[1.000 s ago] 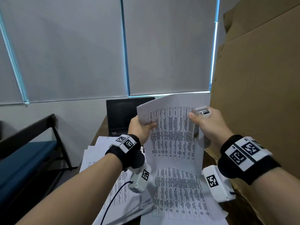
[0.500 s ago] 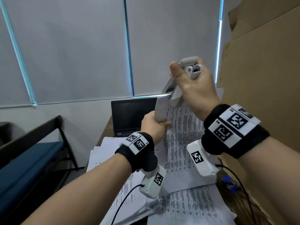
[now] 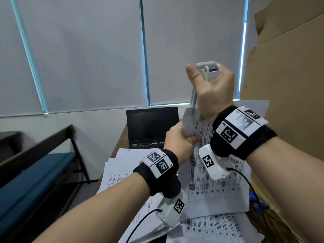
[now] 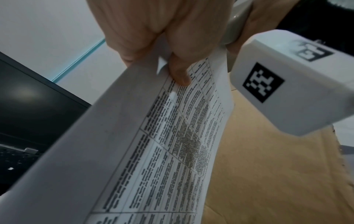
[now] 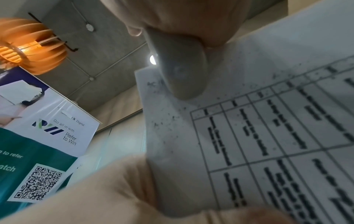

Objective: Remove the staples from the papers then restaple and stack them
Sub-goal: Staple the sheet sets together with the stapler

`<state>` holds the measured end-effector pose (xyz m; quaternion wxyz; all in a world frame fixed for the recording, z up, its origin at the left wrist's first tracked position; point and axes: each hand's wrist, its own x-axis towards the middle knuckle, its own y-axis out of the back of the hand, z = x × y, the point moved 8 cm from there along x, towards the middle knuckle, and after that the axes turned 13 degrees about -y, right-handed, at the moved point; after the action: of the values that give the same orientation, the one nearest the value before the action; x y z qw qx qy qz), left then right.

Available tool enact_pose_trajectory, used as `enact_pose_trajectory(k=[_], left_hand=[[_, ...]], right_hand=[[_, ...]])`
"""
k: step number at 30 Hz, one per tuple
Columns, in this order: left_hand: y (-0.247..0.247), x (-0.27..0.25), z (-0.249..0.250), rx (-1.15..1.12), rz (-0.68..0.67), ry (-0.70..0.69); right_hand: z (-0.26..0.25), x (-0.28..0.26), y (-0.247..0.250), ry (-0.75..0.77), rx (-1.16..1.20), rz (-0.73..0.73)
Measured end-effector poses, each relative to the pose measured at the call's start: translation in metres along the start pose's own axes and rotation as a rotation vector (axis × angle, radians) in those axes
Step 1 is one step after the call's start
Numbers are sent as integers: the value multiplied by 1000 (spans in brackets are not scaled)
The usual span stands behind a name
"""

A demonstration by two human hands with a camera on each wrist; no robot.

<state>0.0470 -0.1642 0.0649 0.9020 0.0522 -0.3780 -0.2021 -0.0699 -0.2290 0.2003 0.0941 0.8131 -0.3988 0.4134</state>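
**While stapler bites the raised corner: slip risks**

Head: right hand (image 3: 213,92) clenches stapler (image 3: 193,100); left hand (image 3: 177,137) pinches papers (image 3: 215,172) above surface stack (image 3: 119,169).
Left wrist: loose sheets could fan apart.
Right wrist: stapler nose (image 5: 182,71) near edge; staple may miss.

Left hand (image 4: 153,34) pinches the printed papers (image 4: 162,144) beside a laptop (image 4: 34,109).

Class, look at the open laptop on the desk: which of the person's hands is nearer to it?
Left. The left hand grips the papers just beside the laptop screen's right edge; the right hand, holding the stapler, is raised higher and farther right.
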Motion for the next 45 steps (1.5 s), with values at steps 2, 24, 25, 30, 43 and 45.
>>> enact_pose_trajectory(k=[2,24,25,30,43,45], left_hand=[[2,0,-2,-7,-7,9],[206,5,-196,767,-140,725],[210,5,-226,848,-197,759],[182,-16,-219,1012,-305,721],[-2,-7,-204,824,-646,498],[-26,-13,-208,783,-740,529]], right_hand=[[1,1,-3,0,-28,1],[172,-36,16,-491,-278,-165],[182,-40,19,-511,-295,-175],[231,-56,33,-639,-406,-243],[321,-93,65,-891,-627,-333],[323,-93,63,-909,-604,-352]])
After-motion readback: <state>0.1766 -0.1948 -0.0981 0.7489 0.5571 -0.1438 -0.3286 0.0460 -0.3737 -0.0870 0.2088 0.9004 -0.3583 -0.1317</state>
